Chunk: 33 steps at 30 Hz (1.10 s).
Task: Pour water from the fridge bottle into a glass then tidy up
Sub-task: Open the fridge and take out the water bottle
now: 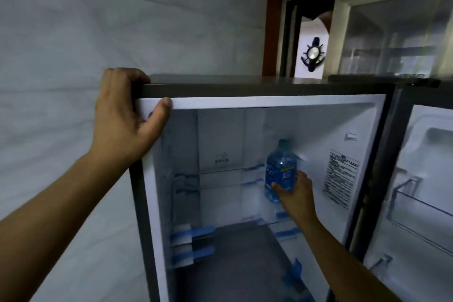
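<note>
Both bare forearms reach up from the bottom edge. The left hand [125, 115] is clamped on the top left corner of the fridge [245, 89], fingers curled over the dark matte top and the thumb pressed flat on the white front edge. The right hand [295, 192] is deeper inside, fingers wrapped round the lower part of the water bottle [280, 169], so it's gripping it. The bottle's translucent blue plastic, rounded body with a teal cap, upright near the right wall of the cabinet just above a clear glass shelf [245, 170]. Inside walls are smooth white plastic with blue tape strips on the shelf rails. The door [426, 179] hangs open at the right with moulded white bins. Further back there's a ship's-wheel wall ornament [313, 55] past a reddish wooden frame.
</note>
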Each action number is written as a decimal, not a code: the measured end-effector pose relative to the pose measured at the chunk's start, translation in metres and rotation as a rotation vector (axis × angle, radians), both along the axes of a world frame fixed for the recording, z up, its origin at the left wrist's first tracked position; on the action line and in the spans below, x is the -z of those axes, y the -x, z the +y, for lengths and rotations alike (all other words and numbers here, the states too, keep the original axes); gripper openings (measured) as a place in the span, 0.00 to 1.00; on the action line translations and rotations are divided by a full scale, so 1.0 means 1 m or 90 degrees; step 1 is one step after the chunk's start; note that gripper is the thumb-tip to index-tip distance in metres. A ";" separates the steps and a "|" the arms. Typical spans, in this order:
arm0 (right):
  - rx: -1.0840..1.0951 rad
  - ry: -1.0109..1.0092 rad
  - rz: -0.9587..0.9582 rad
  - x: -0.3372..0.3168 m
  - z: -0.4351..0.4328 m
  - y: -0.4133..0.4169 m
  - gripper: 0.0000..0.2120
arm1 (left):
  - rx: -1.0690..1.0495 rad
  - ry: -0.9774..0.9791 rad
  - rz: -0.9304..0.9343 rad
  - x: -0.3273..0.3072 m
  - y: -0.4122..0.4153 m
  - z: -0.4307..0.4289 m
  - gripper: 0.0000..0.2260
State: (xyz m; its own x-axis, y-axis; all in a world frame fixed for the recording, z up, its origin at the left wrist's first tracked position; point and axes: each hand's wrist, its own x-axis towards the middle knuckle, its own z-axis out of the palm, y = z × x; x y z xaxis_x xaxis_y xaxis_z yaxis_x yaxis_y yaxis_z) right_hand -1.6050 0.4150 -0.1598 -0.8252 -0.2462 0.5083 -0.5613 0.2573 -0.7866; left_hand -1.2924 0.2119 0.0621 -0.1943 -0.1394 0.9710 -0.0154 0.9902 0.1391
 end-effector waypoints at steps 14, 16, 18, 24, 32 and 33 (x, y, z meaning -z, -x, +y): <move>0.009 0.144 -0.160 0.015 -0.050 0.062 0.31 | -0.074 -0.009 0.006 0.000 0.008 0.005 0.15; -0.017 0.137 -0.189 0.009 -0.043 0.044 0.29 | -0.071 -0.011 0.009 -0.001 0.009 0.004 0.15; -0.062 0.130 -0.207 0.012 -0.038 0.025 0.29 | -0.074 -0.017 0.004 -0.002 0.005 0.009 0.16; -0.129 0.130 -0.242 0.020 -0.013 -0.046 0.35 | 0.145 -0.151 0.001 0.117 -0.006 0.099 0.15; -0.224 0.102 -0.227 0.012 0.029 -0.179 0.39 | 0.575 -1.286 -0.316 0.270 0.038 0.097 0.29; -0.218 0.094 -0.236 0.014 0.032 -0.198 0.42 | 0.656 -1.300 -0.392 0.269 0.033 0.094 0.26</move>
State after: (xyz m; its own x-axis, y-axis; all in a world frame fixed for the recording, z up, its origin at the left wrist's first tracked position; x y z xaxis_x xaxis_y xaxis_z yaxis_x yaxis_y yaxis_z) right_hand -1.4066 0.4472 -0.1740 -0.8410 -0.4816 0.2466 -0.2707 -0.0201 -0.9625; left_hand -1.3253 0.3057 -0.2072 -0.8986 -0.1784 -0.4009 -0.2033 -0.6404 0.7406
